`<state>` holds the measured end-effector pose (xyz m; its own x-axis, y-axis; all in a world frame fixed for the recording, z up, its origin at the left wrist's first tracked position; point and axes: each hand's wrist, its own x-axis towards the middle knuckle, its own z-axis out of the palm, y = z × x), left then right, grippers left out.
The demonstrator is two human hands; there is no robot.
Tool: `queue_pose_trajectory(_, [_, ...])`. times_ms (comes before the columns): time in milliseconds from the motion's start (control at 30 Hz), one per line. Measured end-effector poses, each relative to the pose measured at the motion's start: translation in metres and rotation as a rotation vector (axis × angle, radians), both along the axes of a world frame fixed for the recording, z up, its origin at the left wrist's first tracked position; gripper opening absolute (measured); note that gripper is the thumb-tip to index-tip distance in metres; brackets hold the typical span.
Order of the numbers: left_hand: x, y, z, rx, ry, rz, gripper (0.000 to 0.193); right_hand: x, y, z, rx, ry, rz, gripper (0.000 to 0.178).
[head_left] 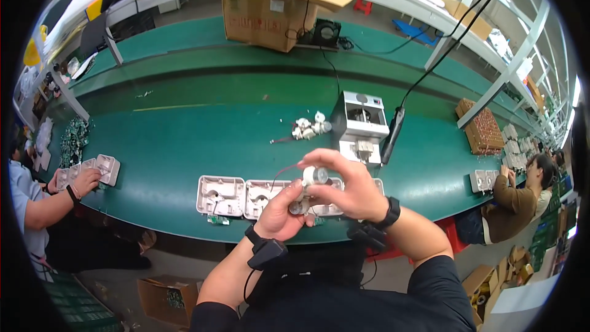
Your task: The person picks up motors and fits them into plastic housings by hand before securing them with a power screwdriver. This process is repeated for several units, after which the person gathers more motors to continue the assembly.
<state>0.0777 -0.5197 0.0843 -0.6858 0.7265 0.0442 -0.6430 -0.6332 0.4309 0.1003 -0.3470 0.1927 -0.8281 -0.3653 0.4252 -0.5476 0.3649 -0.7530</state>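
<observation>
My left hand point(281, 214) is closed around a small white motor unit point(309, 178) with a silver round end and a thin red wire, held above the front edge of the green bench. From the right, my right hand point(349, 185) curves over the same unit, its thumb against it and its index finger arched above. Beneath my hands stands a row of pale plastic housings point(220, 192), partly hidden by my fingers. A small green circuit board point(218, 220) sits at the near edge of the leftmost housing. Several similar white motors point(310, 126) lie heaped beyond my hands.
A grey-white bench machine point(361, 117) stands beyond my right hand, with a black corded screwdriver-like tool point(393, 136) hanging beside it. Co-workers handle housings at far left point(107, 170) and far right point(484, 181). A cardboard box point(258, 19) and a black fan point(326, 32) are at the back.
</observation>
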Motion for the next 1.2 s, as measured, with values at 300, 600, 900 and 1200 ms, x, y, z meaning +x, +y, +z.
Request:
queue_pose_trajectory(300, [0.016, 0.004, -0.030, -0.039, 0.103, -0.182, 0.045, 0.039, 0.023, -0.041, 0.000, 0.012, -0.035, 0.047])
queue_pose_trajectory(600, [0.045, 0.028, -0.054, 0.228, -0.214, -0.461, 0.044, 0.066, 0.046, -0.070, 0.122, 0.503, -0.108, 0.039])
queue_pose_trajectory(900, [0.059, 0.032, -0.047, -0.206, -0.052, -0.530, 0.051, 0.098, 0.082, -0.070, 0.281, 0.458, -0.401, 0.033])
queue_pose_trajectory(1200, [0.061, 0.013, -0.058, -0.109, -0.127, -0.434, 0.053, 0.050, 0.118, -0.117, 0.496, 0.222, -0.437, 0.033])
